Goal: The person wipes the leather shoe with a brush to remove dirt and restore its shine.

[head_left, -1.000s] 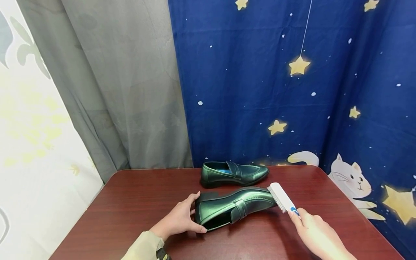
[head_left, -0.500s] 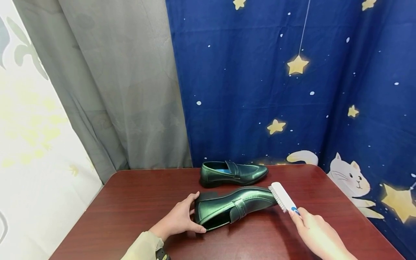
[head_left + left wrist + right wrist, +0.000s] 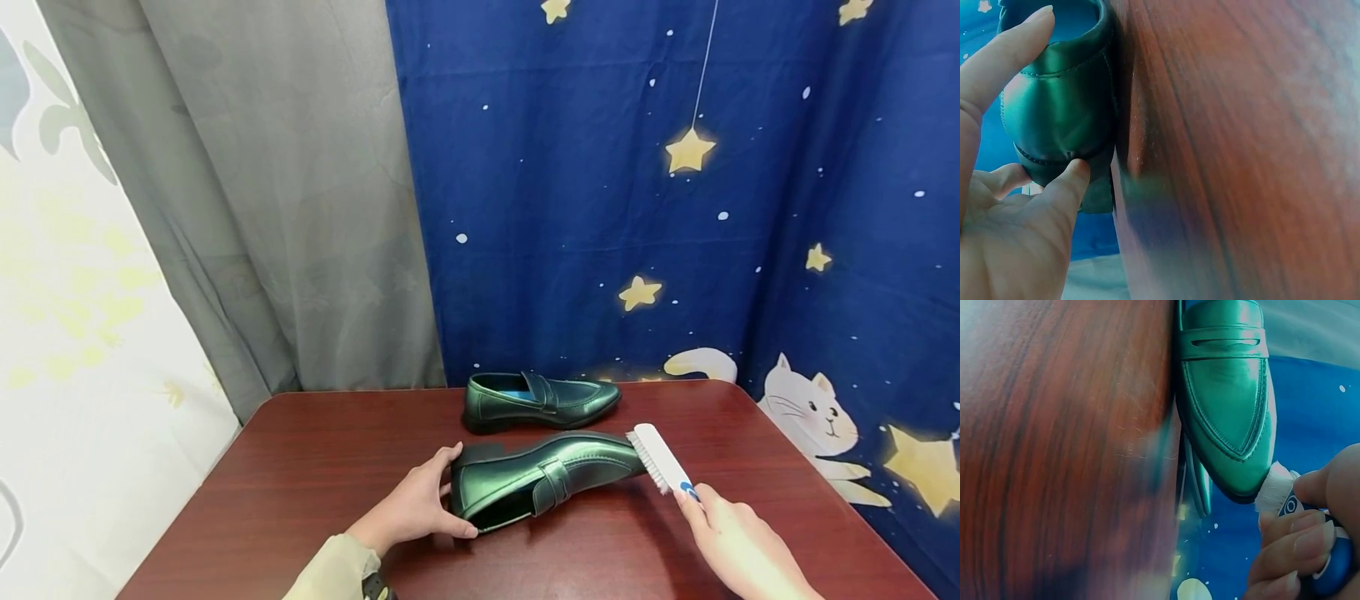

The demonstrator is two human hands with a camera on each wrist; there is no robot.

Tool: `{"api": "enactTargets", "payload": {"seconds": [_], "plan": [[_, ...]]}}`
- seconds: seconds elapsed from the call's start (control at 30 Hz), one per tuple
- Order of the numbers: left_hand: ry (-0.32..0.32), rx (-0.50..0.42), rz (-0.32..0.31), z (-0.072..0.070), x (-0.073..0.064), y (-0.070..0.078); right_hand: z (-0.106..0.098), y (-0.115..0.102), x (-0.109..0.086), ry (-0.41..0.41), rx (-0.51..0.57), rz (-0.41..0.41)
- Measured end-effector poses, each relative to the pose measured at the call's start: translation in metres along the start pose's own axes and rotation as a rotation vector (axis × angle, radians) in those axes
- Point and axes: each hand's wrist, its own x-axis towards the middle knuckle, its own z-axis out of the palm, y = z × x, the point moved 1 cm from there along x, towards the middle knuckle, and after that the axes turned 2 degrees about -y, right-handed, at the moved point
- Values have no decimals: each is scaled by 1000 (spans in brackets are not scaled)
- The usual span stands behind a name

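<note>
A shiny dark green loafer (image 3: 525,477) lies tipped on its side on the table, its opening toward me and its toe pointing right. My left hand (image 3: 416,504) grips it round the heel, thumb at the rim of the opening; in the left wrist view the fingers (image 3: 1069,187) press on the heel's back. My right hand (image 3: 738,533) holds a white brush (image 3: 660,457) with a blue mark by its handle. The bristles are right at the loafer's toe, and the right wrist view shows the brush (image 3: 1275,487) beside the toe tip, fingers curled round the blue handle end.
A second green loafer (image 3: 540,402) stands upright behind the first, close to the back edge of the reddish-brown table (image 3: 330,450). Behind the table hang a grey curtain (image 3: 300,208) and a blue curtain (image 3: 570,208) with stars.
The brush and my right hand have shifted slightly to the right along the toe. My left hand and both loafers stay as they were.
</note>
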Motion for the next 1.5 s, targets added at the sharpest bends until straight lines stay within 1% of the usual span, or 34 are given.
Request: {"api": "enactTargets", "payload": {"seconds": [0.43,0.7,0.9,1.1,1.3,1.5], "plan": [[-5,5,-8,0,1,1,1,4,0,-17,17,11],[-9,0,-12,-1,0,2,1,1,3,-21,44,16],[-3,2,-9,-2,-1,0,2,-9,5,-10,40,4],[-3,4,-6,-1,-1,-1,3,-18,5,41,31,-27],[-10,8,-12,-2,0,0,4,-26,5,47,42,-32],[-17,1,-25,-1,1,3,6,-39,6,73,39,-72]]}}
